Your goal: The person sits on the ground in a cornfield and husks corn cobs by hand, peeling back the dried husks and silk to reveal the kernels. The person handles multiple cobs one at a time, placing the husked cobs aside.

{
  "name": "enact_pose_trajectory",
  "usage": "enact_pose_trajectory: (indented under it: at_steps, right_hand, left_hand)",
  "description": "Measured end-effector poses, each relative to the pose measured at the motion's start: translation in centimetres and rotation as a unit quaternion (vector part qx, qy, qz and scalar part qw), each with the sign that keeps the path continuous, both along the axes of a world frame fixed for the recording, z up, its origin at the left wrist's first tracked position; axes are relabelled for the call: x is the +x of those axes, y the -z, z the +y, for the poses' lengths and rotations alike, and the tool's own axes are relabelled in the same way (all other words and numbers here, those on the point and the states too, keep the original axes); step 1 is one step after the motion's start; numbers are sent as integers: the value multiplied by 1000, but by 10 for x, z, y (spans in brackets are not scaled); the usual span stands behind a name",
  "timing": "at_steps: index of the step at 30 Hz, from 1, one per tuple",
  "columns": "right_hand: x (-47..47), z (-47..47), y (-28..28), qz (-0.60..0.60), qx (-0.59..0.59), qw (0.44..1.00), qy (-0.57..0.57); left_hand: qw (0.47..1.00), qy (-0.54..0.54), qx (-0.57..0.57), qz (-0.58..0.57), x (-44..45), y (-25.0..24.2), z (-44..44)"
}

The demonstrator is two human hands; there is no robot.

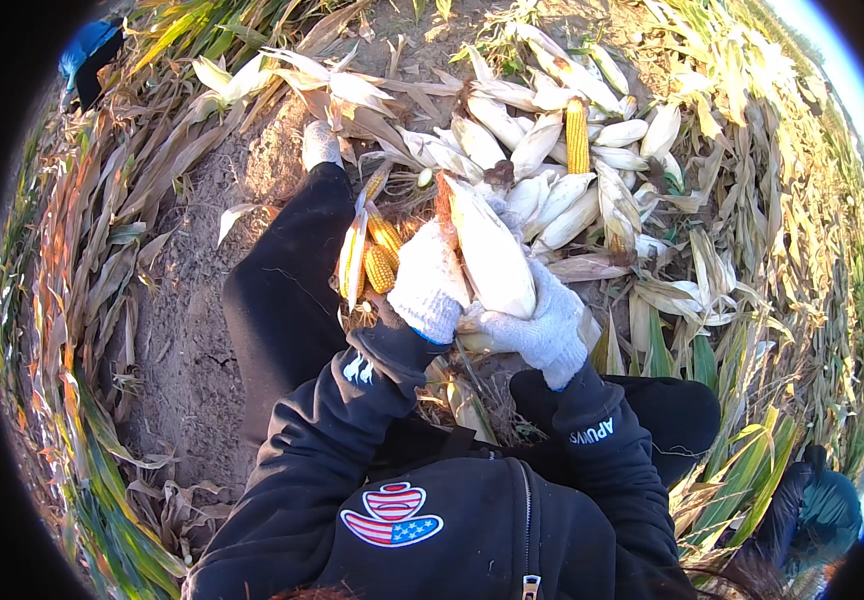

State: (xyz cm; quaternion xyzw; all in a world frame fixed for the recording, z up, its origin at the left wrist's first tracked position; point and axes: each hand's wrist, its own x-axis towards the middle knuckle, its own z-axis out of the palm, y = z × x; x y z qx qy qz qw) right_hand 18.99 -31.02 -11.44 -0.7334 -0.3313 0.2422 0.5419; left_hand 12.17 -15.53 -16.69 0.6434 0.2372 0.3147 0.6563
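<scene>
A corn ear in its pale husk (pixel 493 251), with brown silk at its upper end, is held between both hands above my lap. My left hand (pixel 429 281), in a white knit glove, grips its left side near the silk. Around its lower right side curls my right hand (pixel 548 322), gloved the same way. Husked yellow corn ears (pixel 379 268) lie just left of my left hand. Beyond the hands is a heap of corn ears in husks (pixel 544 142), and one bare yellow ear (pixel 576 136) lies on top of it.
My dark-trousered legs lie folded around the work area. Dry corn stalks and leaves (pixel 86 247) cover the left side, next to bare soil (pixel 191 360). More husks and stalks (pixel 799 247) lie at right. A person in blue (pixel 90 56) is at upper left, another in teal (pixel 826 510) at lower right.
</scene>
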Motion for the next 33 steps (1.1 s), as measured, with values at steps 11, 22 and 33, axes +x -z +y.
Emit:
enact_pose_trajectory:
  at_steps: [11,22,33]
  right_hand:
    - [8,-7,15,292,227,929,26]
    - [44,-19,35,453,248,844,145]
    - [24,-28,11,463,237,848,106]
  left_hand:
    - [997,74,3,-31,6,25,-7]
    - [811,571,125,30,-11,-48,-42]
    - [980,186,-40,-55,-5,-34,48]
